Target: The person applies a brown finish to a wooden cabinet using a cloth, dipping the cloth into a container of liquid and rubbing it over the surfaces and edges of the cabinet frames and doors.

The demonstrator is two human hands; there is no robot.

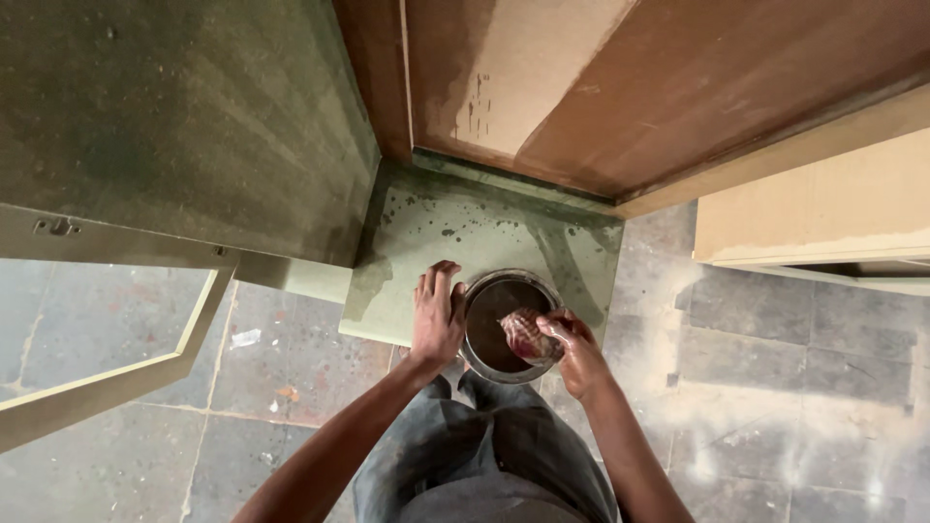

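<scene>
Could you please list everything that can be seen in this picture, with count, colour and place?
round metal bowl of dark brown liquid: one, silvery rim, on the green shelf in front of the person
crumpled stained cloth wad: one, reddish brown, over the bowl in the right hand
green-stained wooden shelf board: one, pale green with dark spots, centre
green-stained cabinet side panel: one, dull green, upper left
brown-stained back panel: one, reddish brown with a bare patch, top
open cabinet door frame: one, pale green, lower left
plain wooden box: one, light tan, right
stone tile floor: grey, dusty, bottom
grey trousers: bottom centre
left hand: flat against the bowl's left rim
right hand: gripping the cloth
</scene>
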